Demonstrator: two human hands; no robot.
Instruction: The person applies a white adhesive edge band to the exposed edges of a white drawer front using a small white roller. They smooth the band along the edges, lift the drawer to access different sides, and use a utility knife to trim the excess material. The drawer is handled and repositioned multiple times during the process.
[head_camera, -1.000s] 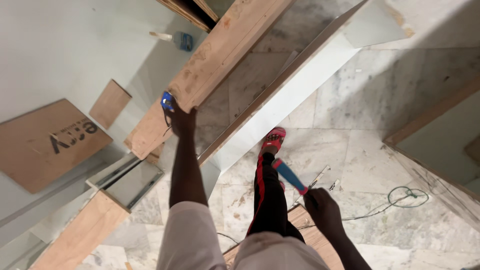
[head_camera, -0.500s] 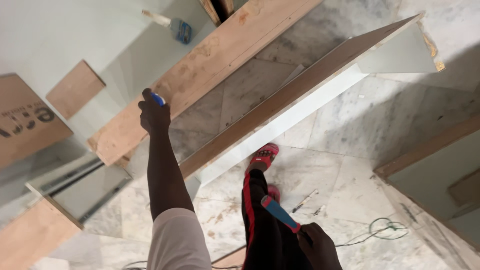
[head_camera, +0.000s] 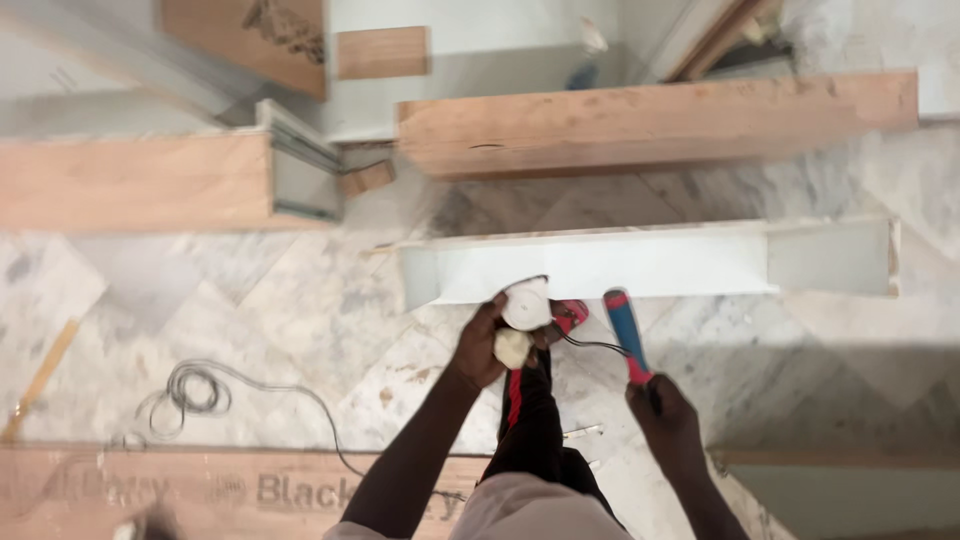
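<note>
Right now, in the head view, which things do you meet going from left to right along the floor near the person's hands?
Coiled cable → left hand → round white object held in it → blue and red tool handle → right hand gripping its lower end.

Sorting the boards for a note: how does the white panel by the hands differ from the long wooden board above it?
The white panel is painted white; the wooden board is bare reddish-brown wood. The panel lies nearer the left hand and right hand; the board lies farther away. Both are long, run crosswise and rest on the marble floor.
</note>
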